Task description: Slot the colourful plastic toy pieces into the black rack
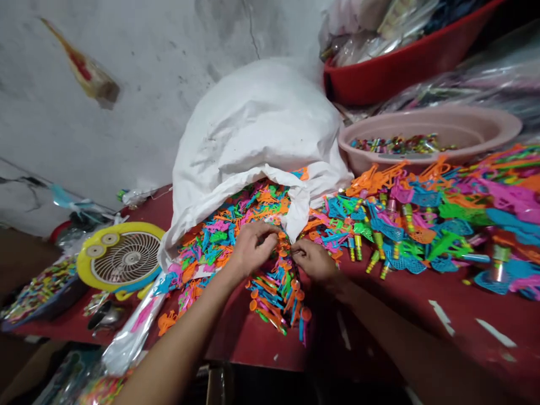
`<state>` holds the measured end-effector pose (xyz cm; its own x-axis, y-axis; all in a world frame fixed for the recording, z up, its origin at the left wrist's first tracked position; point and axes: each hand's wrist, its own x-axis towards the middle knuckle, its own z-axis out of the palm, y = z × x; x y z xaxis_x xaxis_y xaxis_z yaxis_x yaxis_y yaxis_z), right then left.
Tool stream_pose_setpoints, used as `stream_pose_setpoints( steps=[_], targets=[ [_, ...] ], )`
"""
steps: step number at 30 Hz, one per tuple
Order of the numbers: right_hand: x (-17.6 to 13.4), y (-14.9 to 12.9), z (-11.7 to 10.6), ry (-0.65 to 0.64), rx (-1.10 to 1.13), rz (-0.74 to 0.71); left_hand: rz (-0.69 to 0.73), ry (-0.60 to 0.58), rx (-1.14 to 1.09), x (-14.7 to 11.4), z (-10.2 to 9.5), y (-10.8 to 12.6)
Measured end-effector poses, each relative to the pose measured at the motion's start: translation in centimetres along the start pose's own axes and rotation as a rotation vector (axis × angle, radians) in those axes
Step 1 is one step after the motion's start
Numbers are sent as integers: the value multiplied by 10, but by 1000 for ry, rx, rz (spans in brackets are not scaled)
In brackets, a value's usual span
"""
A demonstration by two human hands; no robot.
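Observation:
My left hand [254,247] is closed, its fingertips at the top of a bunch of small plastic pieces [276,298] with round orange ends. Opposite it, my right hand [315,260] is also closed, thumb and forefinger pinched by the same bunch. What exactly sits in either pinch is too small to make out. The bunch lies in a slanting row on the red table [248,346]. Behind my hands, a big white sack [261,124] lies with its mouth towards me, and many small coloured plastic pieces [219,230] spill out of it.
To the right lies a heap of coloured plastic toys [422,219] with shiny tubes. A pink basin [472,126] of small pieces and a red basin [392,70] stand behind it. At left are a yellow fan [126,259], a dark tray [46,306] and a clear plastic bag [130,332].

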<state>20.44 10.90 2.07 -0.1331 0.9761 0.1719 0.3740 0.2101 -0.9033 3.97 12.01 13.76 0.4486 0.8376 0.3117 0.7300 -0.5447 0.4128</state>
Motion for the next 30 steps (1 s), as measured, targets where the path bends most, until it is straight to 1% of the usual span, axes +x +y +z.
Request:
stream_pose_setpoints(
  steps=[3,6,10,13,17,19,21,24,27,30],
  targets=[
    [1,3,3,42,-51,-30,-76,2,1,1,4,1],
    [0,6,7,43,-46,-71,-115,-14,69,3,6,3],
    [-2,10,10,53,-108,-102,-106,-53,213,5,6,14],
    [-5,9,11,58,-186,-108,-103,-72,275,6,7,20],
    [-6,6,8,52,-203,-91,-121,-93,307,5,9,17],
    [-4,5,5,63,-141,-61,-129,-97,319,5,10,13],
    [0,5,3,76,-8,-17,-133,-112,336,5,11,10],
    [6,6,0,78,287,111,-131,-127,374,7,10,8],
    [11,4,-4,44,560,249,-122,-134,394,8,10,9],
    [14,-2,-11,16,686,275,-105,-160,433,8,11,12]
  ],
)
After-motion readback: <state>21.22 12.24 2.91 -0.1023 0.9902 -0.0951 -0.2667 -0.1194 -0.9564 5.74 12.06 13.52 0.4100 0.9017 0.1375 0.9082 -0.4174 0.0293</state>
